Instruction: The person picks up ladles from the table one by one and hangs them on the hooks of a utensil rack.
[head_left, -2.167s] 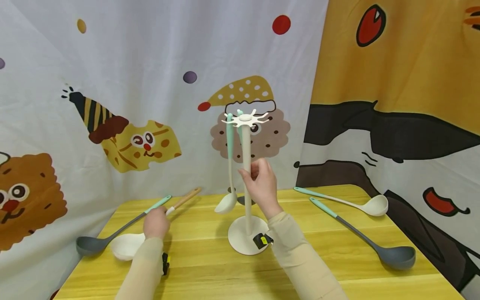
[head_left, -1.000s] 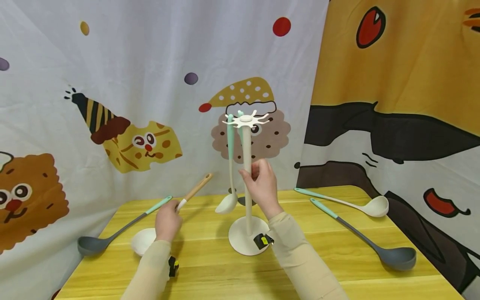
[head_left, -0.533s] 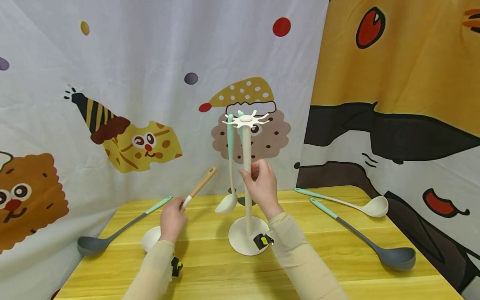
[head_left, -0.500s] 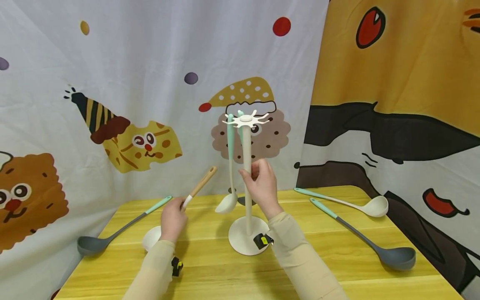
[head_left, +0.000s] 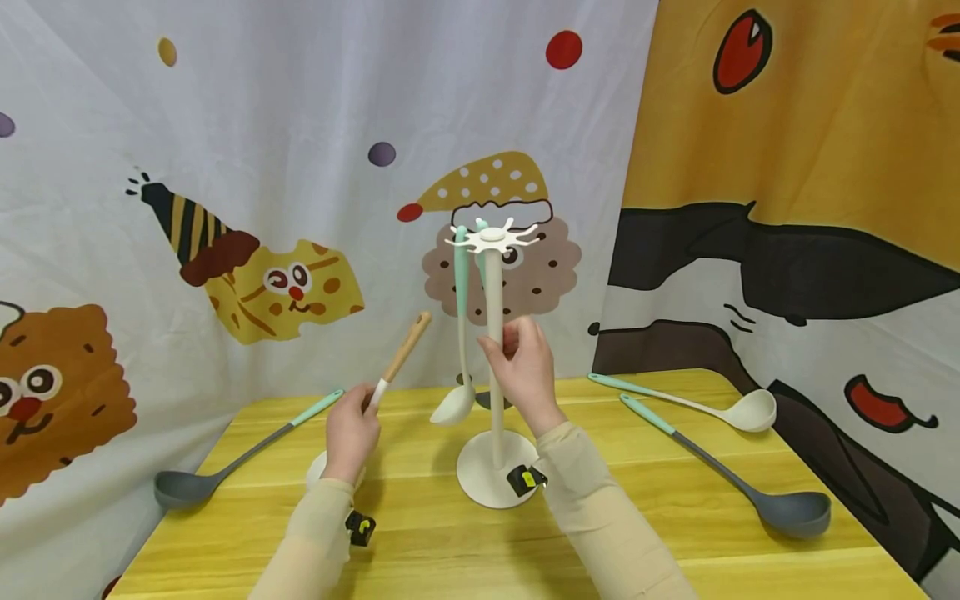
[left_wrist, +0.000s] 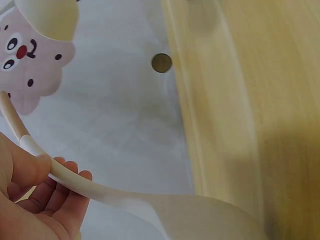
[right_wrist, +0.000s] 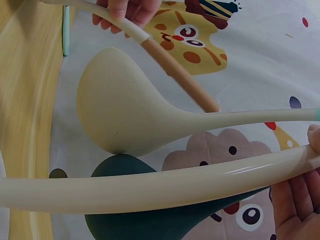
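In the head view my left hand (head_left: pixel 351 435) grips the white neck of a ladle with a wooden handle (head_left: pixel 408 346). The handle tilts up and right; its pale head (head_left: pixel 318 469) is mostly behind the hand. The left wrist view shows thumb and fingers around the white neck (left_wrist: pixel 75 181). My right hand (head_left: pixel 525 371) pinches the post of a white utensil stand (head_left: pixel 493 300). A white ladle with a mint handle (head_left: pixel 454 405) hangs on its left. Behind the post hangs a dark ladle (right_wrist: pixel 122 165), seen better in the right wrist view.
A grey ladle with a mint handle (head_left: pixel 187 489) lies at the table's left. On the right lie a white ladle (head_left: pixel 750 411) and another grey ladle (head_left: pixel 795 512). The stand's top has several hook arms (head_left: pixel 517 237). A printed curtain (head_left: pixel 300 100) hangs behind the wooden table (head_left: pixel 427 550).
My left hand has moved right and slightly up with the wooden-handled ladle, whose handle now points more steeply upward. My right hand has stayed on the stand's post.
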